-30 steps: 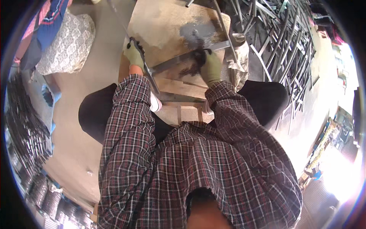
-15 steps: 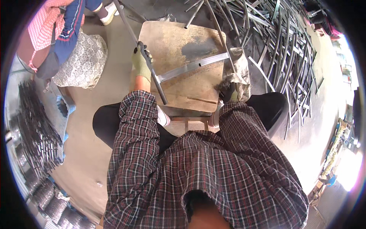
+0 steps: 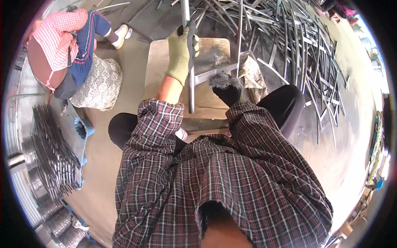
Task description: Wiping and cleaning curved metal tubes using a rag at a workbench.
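Observation:
An H-shaped metal frame (image 3: 203,77) stands tilted over a tan board (image 3: 157,80), its lower left tube end near the board's front edge. My left hand (image 3: 182,56), in a yellow-green glove with dark palm and fingertips, is wrapped round the frame's left tube above the crossbar. My right hand (image 3: 230,95), in a dark, blackened glove, closes on a fuzzy wad of steel wool (image 3: 221,81) just below the crossbar's right part. Whether the wad touches the metal cannot be made out. A black smudge marks the board behind the frame.
Loose metal strips and tubes (image 3: 308,58) lie heaped at the far right. A stained cloth (image 3: 251,74) hangs by the board's right side. Another person (image 3: 58,45) sits at the far left beside a lace-covered seat (image 3: 101,82). Dark rods (image 3: 53,149) are stacked on the left.
My left hand has shifted right and away from me, turning the frame's left tube more upright. My right hand with the wad has come out from beside the cloth toward the crossbar.

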{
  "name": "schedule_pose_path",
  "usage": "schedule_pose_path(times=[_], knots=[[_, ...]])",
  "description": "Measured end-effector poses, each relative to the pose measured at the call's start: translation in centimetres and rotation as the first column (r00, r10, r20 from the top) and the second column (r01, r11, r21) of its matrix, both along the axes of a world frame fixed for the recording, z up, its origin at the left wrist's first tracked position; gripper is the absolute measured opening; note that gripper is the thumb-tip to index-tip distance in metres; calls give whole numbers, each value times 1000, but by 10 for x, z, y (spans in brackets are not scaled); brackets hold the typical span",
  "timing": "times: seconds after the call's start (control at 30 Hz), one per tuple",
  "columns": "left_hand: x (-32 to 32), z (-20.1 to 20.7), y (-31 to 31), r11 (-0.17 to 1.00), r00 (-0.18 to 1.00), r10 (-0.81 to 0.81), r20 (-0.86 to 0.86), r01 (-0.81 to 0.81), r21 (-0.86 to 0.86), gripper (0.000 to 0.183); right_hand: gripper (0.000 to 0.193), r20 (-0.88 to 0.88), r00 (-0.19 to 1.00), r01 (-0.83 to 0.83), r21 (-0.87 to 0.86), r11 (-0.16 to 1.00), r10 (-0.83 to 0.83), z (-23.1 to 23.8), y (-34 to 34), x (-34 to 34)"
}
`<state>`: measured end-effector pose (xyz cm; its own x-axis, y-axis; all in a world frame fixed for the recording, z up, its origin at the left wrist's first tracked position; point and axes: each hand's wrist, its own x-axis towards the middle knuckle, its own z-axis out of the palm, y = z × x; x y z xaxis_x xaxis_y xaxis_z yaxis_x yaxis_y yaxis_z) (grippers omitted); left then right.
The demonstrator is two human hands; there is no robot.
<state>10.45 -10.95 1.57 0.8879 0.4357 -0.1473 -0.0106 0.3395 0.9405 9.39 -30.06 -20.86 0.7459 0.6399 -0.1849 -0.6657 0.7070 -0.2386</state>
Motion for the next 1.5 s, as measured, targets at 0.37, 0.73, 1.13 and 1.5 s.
schedule_pose_path(times=[0.37, 0.73, 1.13, 1.5], knots=[[-14, 21, 68, 743, 951, -89, 296, 261, -616, 26, 29, 192, 981, -16, -41, 999, 24, 183, -41, 35], [-118, 44, 86, 966, 972, -230, 35, 233, -110, 37, 30, 629, 772, 263, -186, 947, -91, 359, 24, 36], [-128, 26, 87, 895, 986, 125, 106, -159, 417, 22, 34, 546, 746, -114, -461, 880, 382, 344, 73, 34], [-86, 25, 35, 855, 933, 91, 349, -252, 453, 13, 28, 514, -342, 934, 275, 227, 787, 357, 90, -35]])
